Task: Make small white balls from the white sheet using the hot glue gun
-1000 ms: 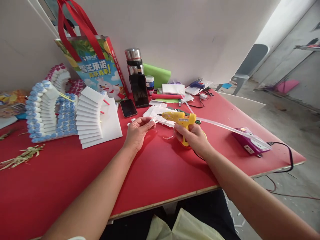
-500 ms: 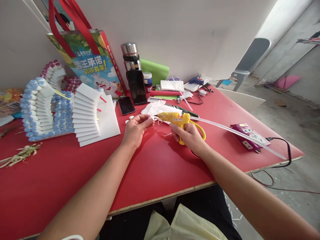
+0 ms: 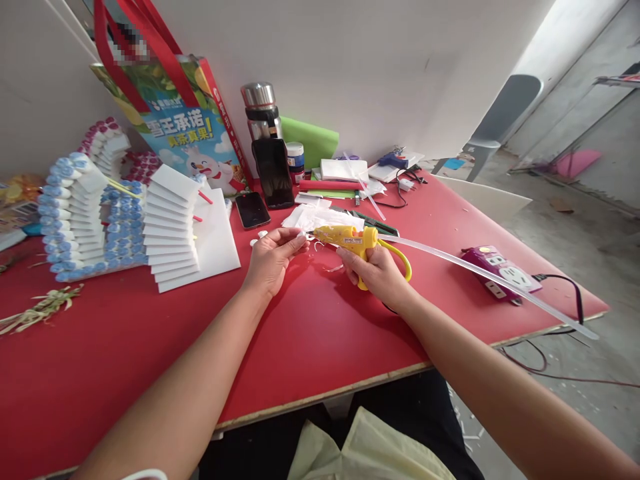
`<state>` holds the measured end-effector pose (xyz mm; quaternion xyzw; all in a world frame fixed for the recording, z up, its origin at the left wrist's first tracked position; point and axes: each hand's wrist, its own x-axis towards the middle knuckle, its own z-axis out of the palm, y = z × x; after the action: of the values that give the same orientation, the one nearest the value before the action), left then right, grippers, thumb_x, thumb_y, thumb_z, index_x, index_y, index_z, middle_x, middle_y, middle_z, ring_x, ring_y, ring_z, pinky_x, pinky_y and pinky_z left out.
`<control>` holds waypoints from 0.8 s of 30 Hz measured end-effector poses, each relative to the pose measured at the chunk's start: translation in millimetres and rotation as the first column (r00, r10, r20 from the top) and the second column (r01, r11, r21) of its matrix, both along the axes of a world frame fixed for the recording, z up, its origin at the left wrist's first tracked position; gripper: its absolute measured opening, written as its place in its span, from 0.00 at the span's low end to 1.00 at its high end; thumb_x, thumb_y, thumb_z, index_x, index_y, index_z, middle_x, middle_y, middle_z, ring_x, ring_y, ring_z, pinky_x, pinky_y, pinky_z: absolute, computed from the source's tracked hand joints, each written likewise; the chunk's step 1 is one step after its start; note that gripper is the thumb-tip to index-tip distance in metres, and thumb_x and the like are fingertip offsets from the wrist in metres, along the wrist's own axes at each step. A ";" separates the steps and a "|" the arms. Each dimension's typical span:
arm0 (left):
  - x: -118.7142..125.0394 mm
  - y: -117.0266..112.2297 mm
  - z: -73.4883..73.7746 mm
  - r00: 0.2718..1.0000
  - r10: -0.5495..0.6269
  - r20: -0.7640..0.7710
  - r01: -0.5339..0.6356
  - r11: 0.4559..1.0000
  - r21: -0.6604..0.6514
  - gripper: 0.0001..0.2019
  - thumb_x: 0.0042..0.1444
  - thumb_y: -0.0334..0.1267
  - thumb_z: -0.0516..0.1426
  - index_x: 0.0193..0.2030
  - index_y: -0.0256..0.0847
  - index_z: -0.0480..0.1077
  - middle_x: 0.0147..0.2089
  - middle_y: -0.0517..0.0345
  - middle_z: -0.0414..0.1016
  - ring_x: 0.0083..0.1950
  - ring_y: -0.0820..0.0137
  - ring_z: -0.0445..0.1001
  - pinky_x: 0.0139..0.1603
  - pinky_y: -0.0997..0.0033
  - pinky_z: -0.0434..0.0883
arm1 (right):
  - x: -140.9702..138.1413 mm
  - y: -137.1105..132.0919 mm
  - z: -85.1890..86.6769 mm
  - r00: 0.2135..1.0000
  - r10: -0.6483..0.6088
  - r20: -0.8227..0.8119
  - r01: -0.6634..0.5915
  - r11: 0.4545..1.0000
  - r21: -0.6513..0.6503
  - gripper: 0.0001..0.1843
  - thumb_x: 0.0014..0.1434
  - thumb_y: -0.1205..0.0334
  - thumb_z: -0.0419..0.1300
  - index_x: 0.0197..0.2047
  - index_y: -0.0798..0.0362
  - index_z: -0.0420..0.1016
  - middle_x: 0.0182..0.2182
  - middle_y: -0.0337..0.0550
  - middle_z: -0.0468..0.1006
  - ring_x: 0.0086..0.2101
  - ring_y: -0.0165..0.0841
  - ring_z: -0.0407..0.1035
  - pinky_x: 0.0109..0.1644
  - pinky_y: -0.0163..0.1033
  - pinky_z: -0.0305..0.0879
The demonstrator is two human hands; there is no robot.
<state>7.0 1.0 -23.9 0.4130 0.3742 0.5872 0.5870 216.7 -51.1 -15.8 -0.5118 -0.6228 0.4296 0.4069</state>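
Note:
My right hand [image 3: 377,273] is wrapped round the grip of a yellow hot glue gun [image 3: 347,236], with a long clear glue stick [image 3: 480,275] trailing out of its back toward the right. The gun's nozzle points left at a small white piece [image 3: 301,236] pinched in the fingertips of my left hand [image 3: 273,257]. Both hands hover just above the red table [image 3: 310,333]. Yellow-handled scissors [image 3: 399,257] lie under my right hand.
A stepped white foam model [image 3: 173,227] with blue and white caps stands at the left, a printed bag [image 3: 185,127] behind it. Phones [image 3: 253,210], a steel flask [image 3: 260,110], paper scraps and a purple power strip [image 3: 500,277] are also on the table.
The glue gun's nozzle has closed in on the white piece in my left fingers, and the glue stick's free end has swung lower to the right.

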 end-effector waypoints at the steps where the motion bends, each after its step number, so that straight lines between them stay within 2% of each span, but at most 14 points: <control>1: 0.1 -0.1 0.2 1.000 -0.002 -0.002 0.002 1.000 0.000 0.15 0.43 0.36 0.74 0.37 0.36 0.79 0.35 0.56 0.80 0.36 0.69 0.80 0.49 0.63 0.76 | 0.0 0.0 0.1 1.000 -0.005 0.007 0.005 1.000 -0.003 0.31 0.66 0.39 0.57 0.20 0.52 0.63 0.17 0.37 0.67 0.22 0.28 0.61 0.30 0.37 0.57; 24: -0.8 -0.5 0.3 0.999 -0.022 -0.025 0.022 1.000 0.014 0.14 0.45 0.37 0.73 0.38 0.36 0.79 0.35 0.56 0.80 0.37 0.69 0.79 0.51 0.61 0.75 | -0.1 0.1 -1.2 1.000 -0.026 0.005 0.026 1.000 -0.001 0.30 0.65 0.38 0.57 0.20 0.52 0.64 0.17 0.38 0.68 0.22 0.29 0.61 0.28 0.37 0.58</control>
<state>6.2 0.4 -23.6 0.4285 0.3727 0.5783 0.5857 216.5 -50.9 -17.0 -0.5213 -0.6168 0.4232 0.4108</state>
